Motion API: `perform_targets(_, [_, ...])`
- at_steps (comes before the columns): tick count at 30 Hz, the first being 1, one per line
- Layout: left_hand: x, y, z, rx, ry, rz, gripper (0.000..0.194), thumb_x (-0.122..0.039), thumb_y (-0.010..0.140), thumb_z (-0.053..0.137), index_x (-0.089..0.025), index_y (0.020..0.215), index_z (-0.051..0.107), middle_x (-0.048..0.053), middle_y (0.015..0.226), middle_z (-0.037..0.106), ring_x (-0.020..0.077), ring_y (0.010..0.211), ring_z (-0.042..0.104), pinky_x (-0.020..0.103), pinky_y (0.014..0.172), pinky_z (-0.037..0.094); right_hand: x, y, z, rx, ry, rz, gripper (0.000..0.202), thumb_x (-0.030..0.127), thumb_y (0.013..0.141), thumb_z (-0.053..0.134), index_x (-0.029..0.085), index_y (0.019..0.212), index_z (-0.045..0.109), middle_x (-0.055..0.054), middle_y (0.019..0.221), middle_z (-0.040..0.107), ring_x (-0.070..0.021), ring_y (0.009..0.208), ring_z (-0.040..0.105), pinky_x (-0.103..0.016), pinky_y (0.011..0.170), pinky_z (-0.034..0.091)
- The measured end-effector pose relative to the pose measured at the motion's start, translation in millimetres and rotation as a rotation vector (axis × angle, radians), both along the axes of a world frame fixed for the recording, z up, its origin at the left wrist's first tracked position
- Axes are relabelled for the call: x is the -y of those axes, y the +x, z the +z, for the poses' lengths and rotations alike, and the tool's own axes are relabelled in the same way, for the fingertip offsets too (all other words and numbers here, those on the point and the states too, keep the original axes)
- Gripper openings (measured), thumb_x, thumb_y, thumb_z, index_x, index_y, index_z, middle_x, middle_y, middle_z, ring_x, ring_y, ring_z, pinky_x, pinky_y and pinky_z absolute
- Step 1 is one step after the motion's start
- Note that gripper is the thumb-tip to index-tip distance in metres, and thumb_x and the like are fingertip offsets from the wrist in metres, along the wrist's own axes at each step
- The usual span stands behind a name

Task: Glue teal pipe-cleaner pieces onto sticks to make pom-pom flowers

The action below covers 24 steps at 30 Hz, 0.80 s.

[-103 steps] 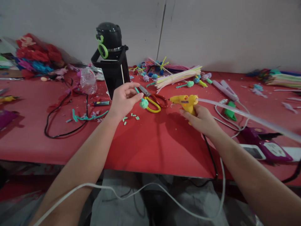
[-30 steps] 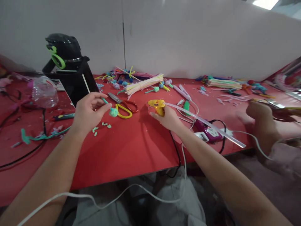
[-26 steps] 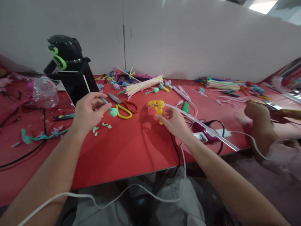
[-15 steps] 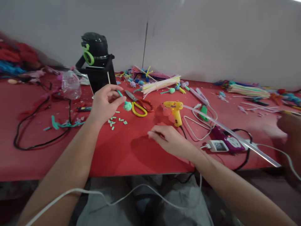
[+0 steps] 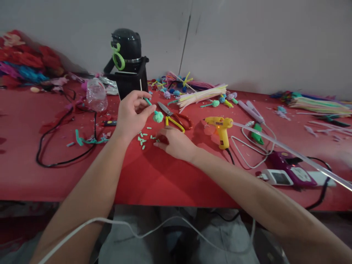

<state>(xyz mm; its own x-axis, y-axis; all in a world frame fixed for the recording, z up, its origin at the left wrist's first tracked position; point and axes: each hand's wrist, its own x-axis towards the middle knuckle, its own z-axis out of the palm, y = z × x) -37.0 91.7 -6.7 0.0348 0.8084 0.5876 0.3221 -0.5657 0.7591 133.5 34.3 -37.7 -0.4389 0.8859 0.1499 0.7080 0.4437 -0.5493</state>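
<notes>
The single head-worn camera looked forward and down from above the person's lap (image 5: pixel 123 247), across the red table (image 5: pixel 170 179) to the grey wall (image 5: pixel 247 44) behind it. It was near enough that the left hand (image 5: pixel 134 115) and right hand (image 5: pixel 177 143) appeared close to mid-view, the forearms (image 5: pixel 247 190) reaching in from below.

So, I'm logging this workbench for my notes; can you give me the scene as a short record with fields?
Surface: red table
Left hand: pinches a green stem with a fluffy ball
Right hand: fingertips down by the small green pieces; whether it grips one is unclear
Glue gun: yellow, on the table, in neither hand; long clear rod extends from its rear
Scissors: on the table, yellow handle partly hidden by the right hand
Near the wall: bundle of pale stems, black bottle
</notes>
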Motion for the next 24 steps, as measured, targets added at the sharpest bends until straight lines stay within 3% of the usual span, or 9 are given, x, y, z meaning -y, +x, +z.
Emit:
perform_targets(2, [1,1,0.2,-0.003,-0.006,-0.001,0.027,-0.007,0.078,0.076,-0.022,0.099,0.065,-0.005,0.068,0.064,0.0113,0.061,0.064,0.022,0.058,0.052,-2,-3,-3.6,-0.011,0.001,0.019,0.003,0.019,0.094,0.067,0.016,0.095,0.068,-0.007,0.098,0.063,-0.0172,0.081,0.056,-0.031,0.078,0.045])
perform_targets(7, [1,2,0.9,-0.002,-0.014,-0.015,0.026,-0.006,0.078,0.073,-0.022,0.097,0.064,-0.005,0.066,0.063,0.0111,0.058,0.062,0.023,0.057,0.051,-5,3,-1.4,-0.078,-0.015,0.085,0.011,0.010,0.095,0.058,0.016,0.086,0.059,-0.008,0.095,0.065,-0.0180,0.088,0.059,-0.030,0.083,0.046])
perform_targets(12, [2,2,-0.5,-0.008,-0.064,-0.016,0.024,-0.012,0.080,0.075,-0.022,0.099,0.064,-0.004,0.069,0.064,0.0130,0.061,0.064,0.026,0.060,0.053,3,37,7.8,-0.261,-0.123,0.113,0.007,0.019,0.096,0.056,0.019,0.090,0.060,-0.002,0.080,0.067,-0.0151,0.072,0.061,-0.030,0.072,0.049])
perform_targets(17, [7,7,-1.4,-0.030,-0.100,-0.016,0.023,-0.015,0.081,0.075,-0.022,0.100,0.064,-0.004,0.070,0.064,0.0144,0.065,0.067,0.028,0.065,0.057,13,71,0.2,-0.589,-0.155,0.002,0.020,0.034,0.092,0.067,0.019,0.104,0.071,-0.006,0.088,0.076,-0.0198,0.082,0.074,-0.036,0.082,0.060])
perform_targets(24, [18,20,-0.9,-0.057,-0.131,-0.057,0.022,-0.018,0.081,0.077,-0.021,0.100,0.065,-0.003,0.073,0.067,0.0149,0.067,0.069,0.029,0.067,0.058,20,75,4.8,-0.653,-0.076,-0.026,0.017,0.030,0.092,0.069,0.019,0.103,0.072,-0.007,0.093,0.079,-0.0199,0.084,0.076,-0.035,0.084,0.061])
